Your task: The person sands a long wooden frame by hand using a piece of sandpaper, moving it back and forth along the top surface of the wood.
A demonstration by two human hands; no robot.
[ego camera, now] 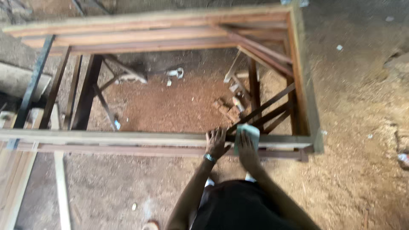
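Wooden frame (128, 137) on metal trestles carries both hands near its right corner — the left hand (216, 142) lies flat with fingers spread on the near rail, while the right hand (246, 147) presses a pale sanding pad (249, 133) onto that rail. The pad sits under the right fingertips, just beside the left hand. Pushed carelessly, it could slide off the narrow rail's edge — or fingers could catch a splinter.

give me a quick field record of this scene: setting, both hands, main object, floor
setting: workshop with a dirt floor, seen from above
left hand: flat on the near rail of the wooden frame, band on the wrist
right hand: pressing a pale green sheet on the same rail
main object: large rectangular wooden frame on metal supports
floor: reddish sawdust and wood offcuts under the frame
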